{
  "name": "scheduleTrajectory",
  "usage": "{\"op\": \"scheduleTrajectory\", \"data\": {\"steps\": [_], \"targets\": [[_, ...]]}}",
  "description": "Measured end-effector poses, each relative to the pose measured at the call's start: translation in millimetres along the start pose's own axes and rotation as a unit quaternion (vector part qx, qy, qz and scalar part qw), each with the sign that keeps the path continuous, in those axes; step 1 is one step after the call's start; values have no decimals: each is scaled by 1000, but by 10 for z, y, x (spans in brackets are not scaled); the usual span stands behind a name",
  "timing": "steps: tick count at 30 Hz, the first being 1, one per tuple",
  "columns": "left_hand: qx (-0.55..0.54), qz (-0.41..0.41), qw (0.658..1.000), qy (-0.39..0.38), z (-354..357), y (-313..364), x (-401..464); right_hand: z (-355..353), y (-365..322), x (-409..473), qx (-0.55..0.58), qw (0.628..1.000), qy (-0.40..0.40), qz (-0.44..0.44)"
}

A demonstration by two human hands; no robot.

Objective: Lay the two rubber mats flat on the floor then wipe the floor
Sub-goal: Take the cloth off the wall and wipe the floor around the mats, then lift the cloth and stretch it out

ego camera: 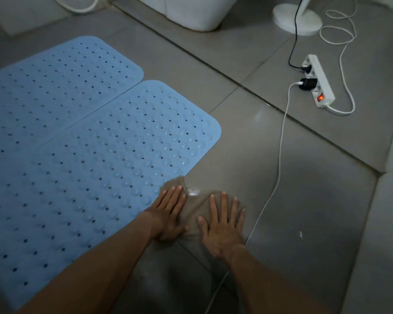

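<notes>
Under both flat hands (195,214), cloth (192,214)

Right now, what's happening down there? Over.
Left hand and right hand flat on a thin brownish cloth, wiping the floor tiles. Both blue mats down flat. White cable beside right hand.

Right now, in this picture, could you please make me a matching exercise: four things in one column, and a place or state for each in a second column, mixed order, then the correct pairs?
Things:
1. near mat
2. power strip
3. cloth
4. white cable

Places or states:
A. switch glowing red, two plugs in it
B. flat on the floor, edge against the far mat
C. runs over the tiles to the right of the right hand
D. pressed flat under both hands, left hand included

Pairs: 1-B, 2-A, 3-D, 4-C
</notes>
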State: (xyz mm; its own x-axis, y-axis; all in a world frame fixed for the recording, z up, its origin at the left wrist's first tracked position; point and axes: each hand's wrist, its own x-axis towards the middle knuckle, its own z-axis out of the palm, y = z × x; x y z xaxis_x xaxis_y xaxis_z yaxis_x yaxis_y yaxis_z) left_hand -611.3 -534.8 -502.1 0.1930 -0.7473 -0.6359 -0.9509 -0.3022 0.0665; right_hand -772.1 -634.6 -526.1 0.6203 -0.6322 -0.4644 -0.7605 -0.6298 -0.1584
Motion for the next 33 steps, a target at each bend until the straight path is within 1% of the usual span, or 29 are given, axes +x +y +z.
{"op": "scheduleTrajectory", "data": {"steps": [1, 3, 4, 5, 7, 8, 10, 11, 12, 14, 16, 19, 20, 21, 22, 26, 29, 33], "targets": [[3, -5, 999, -34, 24, -31, -90, 28, -82, -90, -5, 1000, 3, -8], [-24, -14, 995, -101, 72, -83, -249, 73, -228, -213, -21, 999, 35, -22], [-39, -14, 991, -126, 56, -119, -326, 88, -288, -240, -28, 998, 44, -29], [-47, -9, 989, -137, 22, -173, -381, 66, -346, -256, -34, 998, 36, -33], [-68, 7, 991, -112, -128, -306, -489, -16, -459, -278, -31, 996, 46, -75], [-86, 7, 993, -78, -199, -383, -531, -101, -536, -287, -11, 994, 48, -101], [-150, -31, 988, -14, -211, -510, -597, -281, -708, -251, 13, 987, 8, -159], [-195, -59, 979, 15, -162, -538, -622, -380, -798, -203, 25, 982, -4, -188], [-243, -83, 965, 48, -94, -556, -636, -481, -901, -136, 33, 977, -16, -208], [-343, -132, 924, 108, 10, -574, -630, -708, -1123, 22, 66, 969, -26, -237], [-454, -147, 866, 151, 6, -609, -574, -916, -1316, 215, 85, 961, -16, -264], [-609, -154, 752, 199, -168, -739, -439, -1227, -1557, 560, 46, 959, 1, -278], [-634, -162, 725, 214, -250, -798, -396, -1333, -1622, 671, 33, 959, 1, -283], [-639, -172, 713, 232, -336, -870, -342, -1449, -1676, 769, 20, 957, 3, -290], [-630, -181, 714, 248, -420, -947, -298, -1565, -1713, 857, 12, 954, 4, -298], [-573, -204, 740, 287, -888, -1226, -235, -2122, -1694, 1051, -1, 954, 25, -300], [-532, -222, 759, 303, -1374, -1342, -314, -2594, -1597, 1079, 8, 954, 6, -298], [-471, -223, 779, 349, -2247, -1364, -661, -3364, -1526, 975, 37, 958, -23, -283]]}}
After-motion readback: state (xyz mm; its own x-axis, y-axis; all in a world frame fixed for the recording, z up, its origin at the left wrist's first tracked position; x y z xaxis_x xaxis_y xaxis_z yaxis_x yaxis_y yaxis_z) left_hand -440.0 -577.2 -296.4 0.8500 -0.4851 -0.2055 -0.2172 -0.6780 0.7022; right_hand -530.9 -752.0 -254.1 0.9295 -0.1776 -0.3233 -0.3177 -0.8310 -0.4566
